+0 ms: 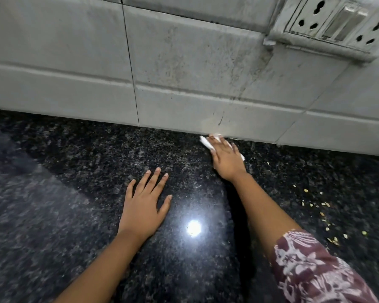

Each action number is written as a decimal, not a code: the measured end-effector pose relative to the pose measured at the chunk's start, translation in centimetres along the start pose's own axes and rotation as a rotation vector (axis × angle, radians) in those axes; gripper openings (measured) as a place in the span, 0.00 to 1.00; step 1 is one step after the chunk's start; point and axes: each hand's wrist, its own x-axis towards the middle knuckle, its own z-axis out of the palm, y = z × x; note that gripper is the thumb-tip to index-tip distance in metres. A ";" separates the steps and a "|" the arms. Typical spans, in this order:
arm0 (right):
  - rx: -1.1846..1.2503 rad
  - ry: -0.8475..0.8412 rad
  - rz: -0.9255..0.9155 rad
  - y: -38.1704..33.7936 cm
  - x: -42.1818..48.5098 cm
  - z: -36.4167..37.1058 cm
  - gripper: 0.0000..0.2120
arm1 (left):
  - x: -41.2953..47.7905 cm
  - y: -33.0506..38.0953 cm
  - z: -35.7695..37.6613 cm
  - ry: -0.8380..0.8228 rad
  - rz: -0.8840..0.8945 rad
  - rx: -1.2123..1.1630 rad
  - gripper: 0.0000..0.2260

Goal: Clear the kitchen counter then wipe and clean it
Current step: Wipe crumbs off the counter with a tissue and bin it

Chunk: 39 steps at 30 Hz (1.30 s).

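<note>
No readable text, label, brand, number or sign anywhere in view; socket plate [335,25] on the wall tiles [184,62] bare of any marking, only pin holes and a switch rocker; sleeve [311,270] patterned in pale floral shapes, no lettering; white cloth [206,142] plain; dark speckled desk [74,193] unmarked.
</note>
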 end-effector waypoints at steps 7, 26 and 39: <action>-0.037 0.186 0.541 7.9 -5.1 -1.8 0.24 | 0.0 0.1 -0.1 -0.021 -0.007 0.000 0.30; -0.007 -0.034 -0.070 0.7 0.1 -1.1 0.23 | 0.0 0.0 0.0 -0.007 -0.007 -0.001 0.29; 0.170 0.363 0.773 10.6 -9.3 -4.8 0.23 | 0.1 0.0 0.1 -0.008 -0.009 0.010 0.30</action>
